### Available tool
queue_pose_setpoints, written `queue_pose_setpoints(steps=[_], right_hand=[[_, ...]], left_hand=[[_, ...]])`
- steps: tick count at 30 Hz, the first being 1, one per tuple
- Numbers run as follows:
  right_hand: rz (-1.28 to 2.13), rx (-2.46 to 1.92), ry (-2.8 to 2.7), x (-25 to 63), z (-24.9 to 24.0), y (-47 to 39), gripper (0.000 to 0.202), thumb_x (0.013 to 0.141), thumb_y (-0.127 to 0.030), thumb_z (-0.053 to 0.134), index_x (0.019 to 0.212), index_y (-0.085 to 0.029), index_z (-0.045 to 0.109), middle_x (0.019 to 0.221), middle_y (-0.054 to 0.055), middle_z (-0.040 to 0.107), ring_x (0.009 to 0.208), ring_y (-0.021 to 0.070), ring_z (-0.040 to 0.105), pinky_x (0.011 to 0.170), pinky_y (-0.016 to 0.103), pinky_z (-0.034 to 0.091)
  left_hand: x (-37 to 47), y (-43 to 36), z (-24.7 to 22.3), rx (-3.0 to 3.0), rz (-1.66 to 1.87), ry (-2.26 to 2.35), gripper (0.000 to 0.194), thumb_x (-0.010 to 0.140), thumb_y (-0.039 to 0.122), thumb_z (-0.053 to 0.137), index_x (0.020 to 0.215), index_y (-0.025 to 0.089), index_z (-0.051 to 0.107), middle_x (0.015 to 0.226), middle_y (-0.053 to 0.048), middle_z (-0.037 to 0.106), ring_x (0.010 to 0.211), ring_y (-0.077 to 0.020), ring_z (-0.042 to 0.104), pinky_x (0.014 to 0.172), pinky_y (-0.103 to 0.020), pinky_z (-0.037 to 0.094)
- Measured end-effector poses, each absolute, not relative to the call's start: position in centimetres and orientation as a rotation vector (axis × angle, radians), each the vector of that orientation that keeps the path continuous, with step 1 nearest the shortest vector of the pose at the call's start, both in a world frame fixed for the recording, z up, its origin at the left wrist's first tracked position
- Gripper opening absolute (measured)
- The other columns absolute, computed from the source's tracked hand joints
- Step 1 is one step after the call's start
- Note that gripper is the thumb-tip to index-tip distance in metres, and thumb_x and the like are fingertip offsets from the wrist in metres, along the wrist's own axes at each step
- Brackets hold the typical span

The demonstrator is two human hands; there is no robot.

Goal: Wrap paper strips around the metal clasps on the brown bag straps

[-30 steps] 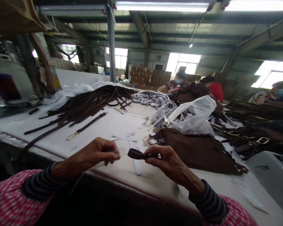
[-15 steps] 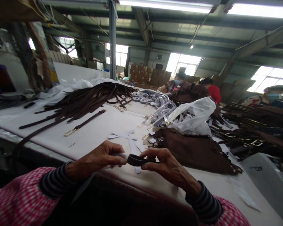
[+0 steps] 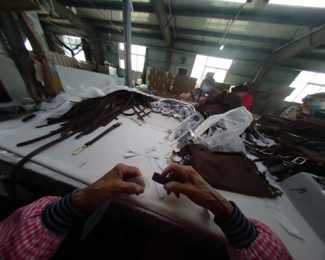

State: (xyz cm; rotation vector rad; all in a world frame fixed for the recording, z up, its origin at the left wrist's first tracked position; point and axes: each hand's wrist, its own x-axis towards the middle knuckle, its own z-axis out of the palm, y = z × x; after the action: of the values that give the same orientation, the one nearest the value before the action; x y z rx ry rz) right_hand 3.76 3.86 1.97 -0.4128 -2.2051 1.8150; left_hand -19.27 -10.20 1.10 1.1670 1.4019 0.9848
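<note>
My left hand [image 3: 119, 183] is closed on a clear plastic sleeve [image 3: 137, 180], whose long tail hangs below the wrist over the table's front edge. Between the thumb and fingers of my right hand [image 3: 188, 182] is the end of a dark brown strap [image 3: 160, 178]; the rest of it is hidden by the hand. A small gap separates the strap end from the plastic. Just beyond both hands, white paper strips [image 3: 142, 154] lie crossed on the white table [image 3: 108, 159].
A heap of brown straps [image 3: 97, 108] lies at the left, near one strap with a gold clasp [image 3: 79, 150]. Wrapped straps [image 3: 184, 117], a plastic bag [image 3: 227, 126] and a brown bag [image 3: 224, 169] sit to the right. Several people [image 3: 206, 88] work at the back.
The strap in my right hand, curled in a loop touching the plastic before, now shows as a short flat end apart from it. The hands have drawn slightly apart.
</note>
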Motion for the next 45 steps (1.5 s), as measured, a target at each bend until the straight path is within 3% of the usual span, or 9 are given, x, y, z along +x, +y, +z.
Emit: queue_pose_setpoints(steps=[4,12,25,31,45], right_hand=[[1.822,-0.357,-2.263,3.7,2.3,4.0,0.033,0.091,-0.044,0.066,0.103,-0.014,0.067,0.072,0.001,0.063,0.063,0.0108,0.050,0.060,0.024,0.037],[1.717,-0.384,-2.306,3.7,1.9,3.8,0.034,0.092,-0.044,0.065,0.076,-0.013,0.069,0.066,0.000,0.058,0.059,0.0097,0.048,0.057,0.024,0.035],[1.443,-0.528,-2.457,3.6,1.7,2.6,0.028,0.091,-0.041,0.066,0.083,-0.016,0.073,0.066,-0.002,0.057,0.062,0.0107,0.049,0.059,0.024,0.035],[1.287,-0.521,-2.537,3.7,1.4,2.5,0.028,0.093,-0.040,0.063,0.083,-0.016,0.072,0.068,-0.002,0.059,0.063,0.0109,0.049,0.060,0.024,0.034],[1.318,-0.483,-2.570,4.0,2.0,2.7,0.027,0.094,-0.039,0.061,0.083,-0.016,0.072,0.067,-0.002,0.059,0.063,0.0110,0.051,0.061,0.023,0.036]], left_hand=[[-19.6,-10.3,0.7,1.173,0.989,1.403,0.023,0.074,0.035,0.082,0.081,0.015,0.071,0.070,0.003,0.061,0.068,-0.0125,0.049,0.064,-0.024,0.033],[-19.0,-9.8,1.2,1.173,1.007,1.340,0.019,0.072,0.030,0.081,0.083,0.017,0.073,0.074,0.002,0.065,0.070,-0.0139,0.052,0.066,-0.024,0.036],[-18.5,-9.2,1.1,1.245,0.985,1.369,0.021,0.075,0.035,0.080,0.081,0.015,0.074,0.066,0.002,0.061,0.062,-0.0119,0.046,0.060,-0.024,0.030],[-18.4,-8.9,1.3,1.312,0.942,1.358,0.024,0.078,0.039,0.077,0.080,0.016,0.074,0.068,0.001,0.064,0.062,-0.0126,0.047,0.059,-0.024,0.033],[-19.0,-8.7,2.2,1.196,0.763,1.141,0.026,0.083,0.038,0.073,0.090,0.014,0.071,0.074,-0.005,0.072,0.055,-0.0097,0.048,0.052,-0.021,0.030]])
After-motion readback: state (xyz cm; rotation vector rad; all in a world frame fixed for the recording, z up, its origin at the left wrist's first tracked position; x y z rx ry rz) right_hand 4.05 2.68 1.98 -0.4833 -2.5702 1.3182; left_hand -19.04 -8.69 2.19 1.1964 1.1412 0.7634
